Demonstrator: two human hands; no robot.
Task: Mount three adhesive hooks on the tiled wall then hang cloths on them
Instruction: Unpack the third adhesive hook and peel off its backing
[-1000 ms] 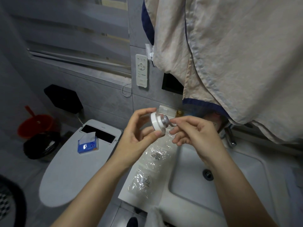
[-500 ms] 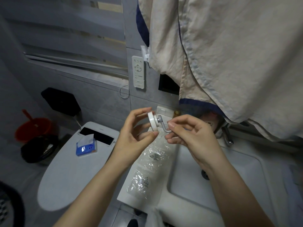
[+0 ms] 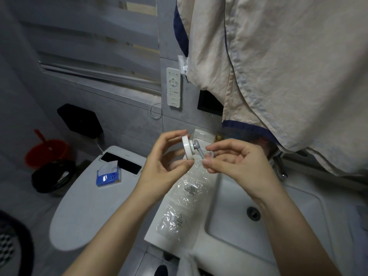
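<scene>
Here, above the sink (image 3: 229, 232), the left hand (image 3: 163, 162) pinches the adhesive hook (image 3: 188, 146) by its white disc rim, stem axis running rightward from the disc, while the right hand (image 3: 237, 162) grasps the grey hook's curved end.

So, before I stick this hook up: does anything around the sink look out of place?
Only clutter: two empty clear plastic wrappers lie on the sink rim. The hook looks intact, held between left hand and right hand.
</scene>
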